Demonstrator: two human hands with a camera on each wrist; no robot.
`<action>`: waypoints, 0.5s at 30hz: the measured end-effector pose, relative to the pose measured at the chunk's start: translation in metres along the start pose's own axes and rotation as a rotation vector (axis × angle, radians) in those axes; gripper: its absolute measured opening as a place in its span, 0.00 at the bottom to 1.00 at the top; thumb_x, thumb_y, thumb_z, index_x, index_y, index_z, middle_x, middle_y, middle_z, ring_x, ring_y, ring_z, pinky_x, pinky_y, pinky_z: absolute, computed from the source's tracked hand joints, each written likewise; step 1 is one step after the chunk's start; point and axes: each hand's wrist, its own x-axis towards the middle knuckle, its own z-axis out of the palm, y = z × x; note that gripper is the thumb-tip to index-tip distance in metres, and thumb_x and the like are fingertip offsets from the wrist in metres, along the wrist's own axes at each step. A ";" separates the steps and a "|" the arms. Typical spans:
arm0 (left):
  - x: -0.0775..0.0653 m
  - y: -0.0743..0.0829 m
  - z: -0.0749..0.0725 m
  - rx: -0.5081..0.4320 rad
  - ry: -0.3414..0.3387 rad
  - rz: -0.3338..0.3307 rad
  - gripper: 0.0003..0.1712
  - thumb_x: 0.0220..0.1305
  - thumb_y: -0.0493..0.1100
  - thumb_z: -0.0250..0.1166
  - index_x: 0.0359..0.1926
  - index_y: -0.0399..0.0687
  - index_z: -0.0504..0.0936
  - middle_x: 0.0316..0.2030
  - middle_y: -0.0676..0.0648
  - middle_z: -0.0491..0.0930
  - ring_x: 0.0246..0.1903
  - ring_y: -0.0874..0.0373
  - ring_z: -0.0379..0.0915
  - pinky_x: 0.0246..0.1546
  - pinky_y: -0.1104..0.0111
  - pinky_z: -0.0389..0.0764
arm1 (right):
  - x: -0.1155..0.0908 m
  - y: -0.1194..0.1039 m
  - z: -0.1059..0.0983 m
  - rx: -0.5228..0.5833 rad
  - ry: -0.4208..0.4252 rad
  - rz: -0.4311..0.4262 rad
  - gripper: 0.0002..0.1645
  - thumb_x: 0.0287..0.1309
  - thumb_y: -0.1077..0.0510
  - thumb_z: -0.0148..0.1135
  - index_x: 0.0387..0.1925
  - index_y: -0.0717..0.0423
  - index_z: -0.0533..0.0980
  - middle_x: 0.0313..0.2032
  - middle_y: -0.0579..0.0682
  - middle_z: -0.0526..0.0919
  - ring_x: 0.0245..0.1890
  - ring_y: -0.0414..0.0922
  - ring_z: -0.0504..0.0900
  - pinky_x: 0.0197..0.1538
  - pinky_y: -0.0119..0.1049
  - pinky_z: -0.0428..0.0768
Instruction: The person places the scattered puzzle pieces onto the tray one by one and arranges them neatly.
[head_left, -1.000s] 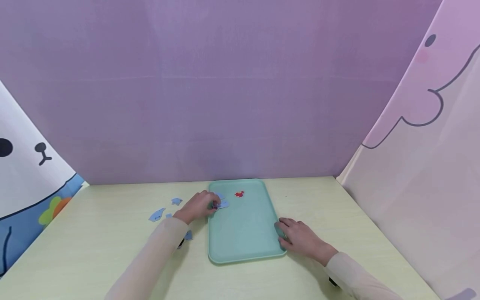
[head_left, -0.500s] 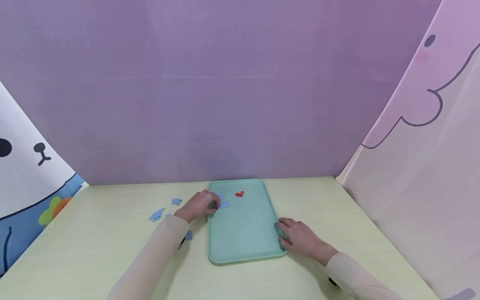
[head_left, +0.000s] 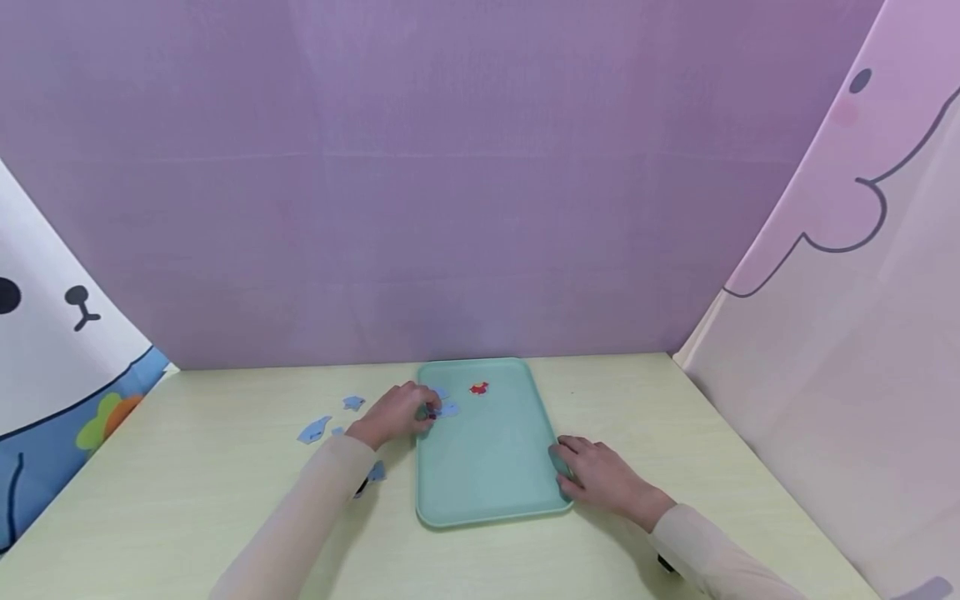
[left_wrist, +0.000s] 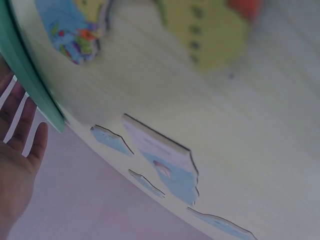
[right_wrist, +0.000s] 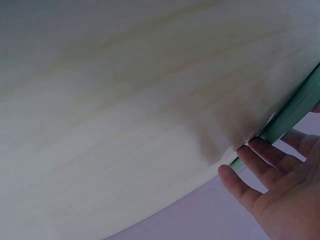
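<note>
Puzzle pieces [head_left: 314, 429] lay left of and inside the green tray [head_left: 491, 471]; only the left wrist view showed 1 yellow piece [left_wrist: 205, 35]. The left hand [head_left: 394, 413] curled round a dark red piece [head_left: 432, 415], grip unclear; the right hand [head_left: 606, 481], fingers loosely spread, touched the tray's right rim.

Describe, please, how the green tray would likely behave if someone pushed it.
The tray looks smooth and straight-edged, so it is probably stiff. Lying broad and flat, it would likely slide rather than tip. The red piece lying on it might shift.
</note>
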 end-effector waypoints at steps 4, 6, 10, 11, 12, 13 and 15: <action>-0.005 0.001 -0.002 -0.019 0.012 0.018 0.11 0.51 0.39 0.67 0.38 0.49 0.83 0.37 0.52 0.82 0.37 0.56 0.73 0.41 0.62 0.74 | 0.000 0.000 0.000 0.000 0.005 -0.003 0.24 0.56 0.52 0.57 0.52 0.61 0.72 0.52 0.60 0.75 0.52 0.55 0.75 0.46 0.50 0.76; -0.008 0.002 -0.003 -0.024 0.023 0.032 0.10 0.51 0.39 0.67 0.38 0.48 0.83 0.37 0.52 0.82 0.37 0.55 0.74 0.41 0.62 0.75 | 0.000 -0.001 0.000 0.000 0.010 -0.005 0.24 0.56 0.52 0.57 0.52 0.61 0.72 0.52 0.60 0.75 0.52 0.55 0.75 0.46 0.50 0.77; -0.016 0.001 -0.007 0.020 0.055 0.051 0.13 0.51 0.41 0.67 0.41 0.49 0.82 0.39 0.51 0.81 0.40 0.54 0.74 0.42 0.59 0.74 | 0.000 0.000 0.001 0.003 0.009 -0.006 0.24 0.56 0.52 0.57 0.52 0.61 0.72 0.52 0.60 0.75 0.52 0.55 0.75 0.46 0.50 0.76; -0.019 0.001 -0.007 0.038 0.066 0.053 0.14 0.52 0.42 0.67 0.42 0.49 0.82 0.40 0.52 0.81 0.41 0.54 0.73 0.43 0.59 0.74 | 0.000 0.000 0.001 0.004 0.009 -0.006 0.24 0.56 0.52 0.57 0.52 0.60 0.72 0.52 0.60 0.75 0.52 0.55 0.74 0.46 0.50 0.76; -0.021 0.001 -0.008 0.054 0.078 0.056 0.14 0.52 0.43 0.67 0.42 0.50 0.82 0.41 0.52 0.81 0.42 0.54 0.73 0.43 0.58 0.73 | 0.000 0.000 0.001 0.004 0.011 -0.006 0.24 0.56 0.52 0.58 0.52 0.60 0.72 0.52 0.60 0.75 0.52 0.55 0.74 0.46 0.50 0.76; -0.024 0.001 -0.009 0.070 0.091 0.056 0.15 0.52 0.43 0.67 0.43 0.50 0.81 0.41 0.52 0.81 0.43 0.53 0.73 0.43 0.57 0.73 | -0.001 0.001 0.001 0.004 0.010 -0.006 0.24 0.56 0.52 0.58 0.52 0.60 0.72 0.52 0.60 0.75 0.53 0.55 0.74 0.46 0.50 0.76; -0.029 0.001 -0.010 0.094 0.119 0.062 0.14 0.52 0.44 0.67 0.43 0.50 0.81 0.41 0.52 0.81 0.42 0.53 0.73 0.42 0.56 0.73 | -0.001 0.001 0.002 0.004 0.015 -0.007 0.24 0.56 0.52 0.58 0.52 0.60 0.72 0.52 0.60 0.75 0.52 0.55 0.74 0.46 0.50 0.76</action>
